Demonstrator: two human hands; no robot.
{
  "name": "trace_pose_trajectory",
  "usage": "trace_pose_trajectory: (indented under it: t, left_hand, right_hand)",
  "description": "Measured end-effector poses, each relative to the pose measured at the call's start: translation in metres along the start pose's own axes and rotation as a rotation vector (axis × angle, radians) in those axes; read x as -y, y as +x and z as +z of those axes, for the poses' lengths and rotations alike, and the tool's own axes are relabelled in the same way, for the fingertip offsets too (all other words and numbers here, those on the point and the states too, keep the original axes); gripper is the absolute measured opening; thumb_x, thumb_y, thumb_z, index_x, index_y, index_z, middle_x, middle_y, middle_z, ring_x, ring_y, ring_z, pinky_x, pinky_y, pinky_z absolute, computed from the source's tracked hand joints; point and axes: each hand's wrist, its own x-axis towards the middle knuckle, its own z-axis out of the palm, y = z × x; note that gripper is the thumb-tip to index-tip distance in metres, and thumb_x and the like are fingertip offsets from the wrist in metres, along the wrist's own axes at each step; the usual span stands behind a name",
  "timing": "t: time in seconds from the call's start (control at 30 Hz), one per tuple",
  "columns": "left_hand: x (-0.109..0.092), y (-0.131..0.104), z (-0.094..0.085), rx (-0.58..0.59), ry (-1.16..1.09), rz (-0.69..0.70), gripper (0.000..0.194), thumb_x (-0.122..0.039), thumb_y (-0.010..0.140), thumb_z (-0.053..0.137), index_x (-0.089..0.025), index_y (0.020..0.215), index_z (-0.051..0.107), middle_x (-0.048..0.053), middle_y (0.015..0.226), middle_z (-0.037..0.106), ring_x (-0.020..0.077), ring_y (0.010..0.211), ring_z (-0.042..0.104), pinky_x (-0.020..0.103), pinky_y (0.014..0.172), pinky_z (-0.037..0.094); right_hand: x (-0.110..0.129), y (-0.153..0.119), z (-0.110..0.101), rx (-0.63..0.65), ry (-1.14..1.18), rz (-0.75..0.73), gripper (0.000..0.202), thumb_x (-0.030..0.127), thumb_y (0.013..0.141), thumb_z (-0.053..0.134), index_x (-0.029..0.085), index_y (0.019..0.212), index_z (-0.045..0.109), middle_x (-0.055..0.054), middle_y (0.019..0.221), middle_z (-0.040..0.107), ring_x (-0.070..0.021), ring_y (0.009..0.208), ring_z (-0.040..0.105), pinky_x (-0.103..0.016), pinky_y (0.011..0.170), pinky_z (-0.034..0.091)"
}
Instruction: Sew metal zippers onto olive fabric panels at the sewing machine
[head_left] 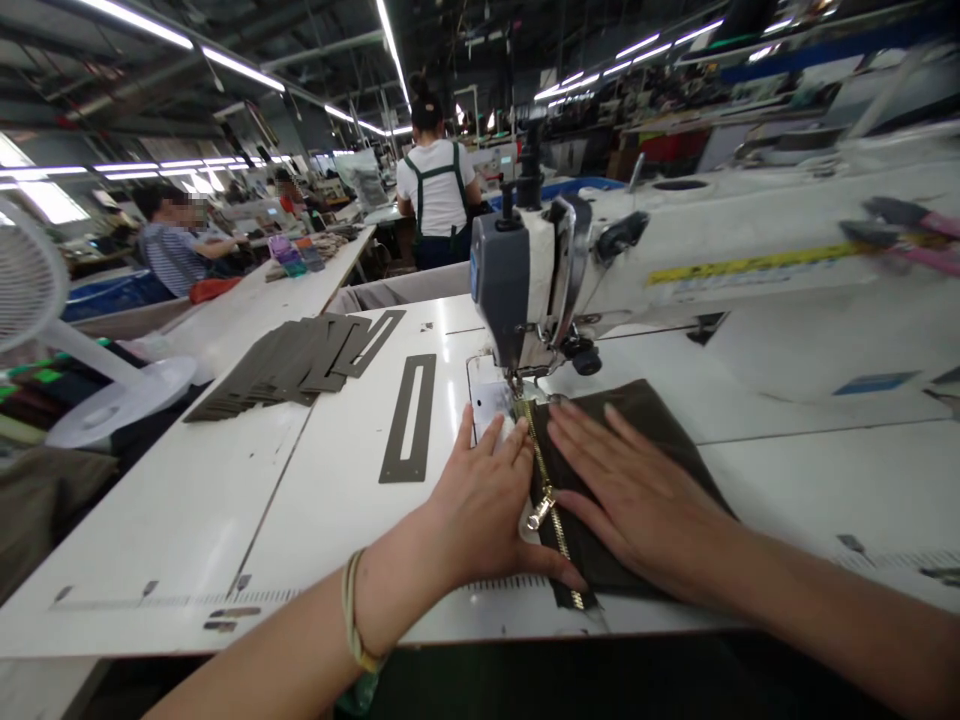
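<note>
Presently, left hand [480,505] lies palm-down, fingers spread, thumb across the zipper [549,495]; right hand [641,495] lies flat, fingers extended, on dark fabric [664,420]. Zipper's far end: at the sewing machine [501,280].

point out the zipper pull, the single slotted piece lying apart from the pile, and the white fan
Zipper pull [540,510]: head view, on its metal tab
Slotted piece [424,420]: head view, on the strip right of its slot
White fan [94,352]: head view, on its stem

Gold zipper [546,492], dark olive-brown fabric [661,424]
</note>
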Motion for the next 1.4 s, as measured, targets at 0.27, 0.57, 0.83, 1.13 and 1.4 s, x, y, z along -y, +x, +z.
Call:
trace_pose_trajectory:
  t: [0.27,0.57,0.83,1.13,1.4]
  left_hand:
    - [-0.009,-0.011,0.003,-0.017,-0.044,-0.03,0.091,-0.07,0.064,0.062,-0.007,0.127,0.043,0.02,0.137,0.038,0.0379,0.13,0.027,0.059,0.108,0.004]
    - [-0.04,-0.07,-0.007,-0.211,-0.341,0.03,0.005,-0.023,0.084,0.057,-0.022,0.085,0.061,-0.003,0.1,0.065,0.0117,0.097,0.059,0.036,0.112,0.017]
    - [0.041,-0.081,-0.007,-0.085,0.127,-0.389,0.07,-0.057,0.087,0.041,-0.006,0.134,0.035,0.023,0.141,0.03,0.0359,0.131,0.025,0.059,0.103,0.024]
    - [0.005,-0.115,0.019,-0.14,-0.01,-0.044,0.094,-0.066,0.058,0.068,-0.022,0.135,0.036,0.019,0.138,0.032,0.0434,0.124,0.031,0.063,0.095,0.032]
    - [0.001,-0.117,0.008,-0.107,-0.124,-0.081,0.08,-0.03,0.069,0.066,-0.017,0.138,0.026,0.017,0.136,0.034,0.0338,0.13,0.026,0.056,0.105,0.028]
  right_hand:
    - [0.01,-0.013,0.024,0.097,0.111,0.064,0.053,0.04,0.093,0.027,0.009,0.136,0.037,-0.012,0.142,0.031,-0.0228,0.133,0.023,-0.049,0.107,0.025]
    - [0.008,-0.008,0.023,0.131,0.127,0.071,0.048,0.033,0.093,0.026,0.011,0.133,0.041,-0.011,0.14,0.037,-0.0229,0.13,0.03,-0.049,0.104,0.029]
    - [0.005,0.0,0.026,0.095,0.126,0.063,0.048,0.039,0.094,0.026,0.015,0.13,0.047,-0.008,0.137,0.042,-0.0227,0.126,0.038,-0.05,0.103,0.031]
    - [0.005,0.014,0.027,0.082,0.139,-0.015,0.042,0.03,0.093,0.033,0.017,0.131,0.044,-0.007,0.139,0.04,-0.0206,0.125,0.038,-0.043,0.098,0.033]
    - [0.006,0.034,0.018,0.11,0.103,0.001,0.037,0.026,0.089,0.037,0.016,0.119,0.055,-0.008,0.128,0.052,-0.027,0.109,0.047,-0.045,0.085,0.035]
